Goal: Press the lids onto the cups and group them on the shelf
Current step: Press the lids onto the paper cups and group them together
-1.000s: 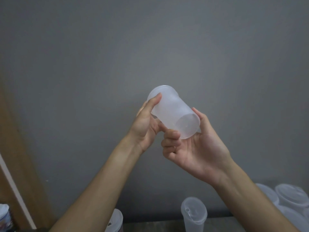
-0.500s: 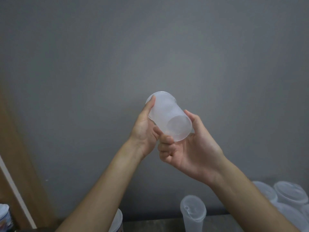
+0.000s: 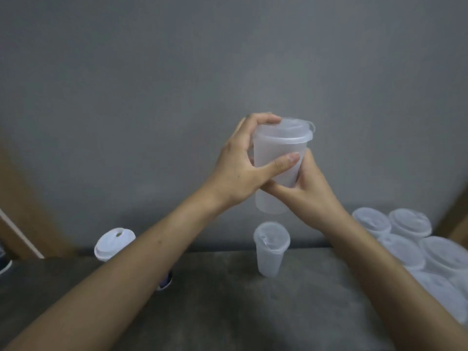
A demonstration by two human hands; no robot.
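Both my hands hold a translucent plastic cup (image 3: pixel 278 153) upright in the air in front of a grey wall. A translucent lid (image 3: pixel 293 131) sits on its rim. My left hand (image 3: pixel 243 163) grips the cup's upper part, thumb across the front and fingers curled over the lid's edge. My right hand (image 3: pixel 306 188) wraps the cup's lower half from the right. Below stands another lidded translucent cup (image 3: pixel 270 249) on the dark shelf (image 3: pixel 228 300).
Several lidded translucent cups (image 3: pixel 405 239) are grouped at the shelf's right end. A cup with a white lid (image 3: pixel 114 243) stands at the left, partly behind my left forearm. Brown wooden panels flank the wall on both sides.
The cup was lying tilted with its base toward me; it now stands upright with the lid on top. My left hand shifted to grip the rim, and the view dropped toward the shelf.
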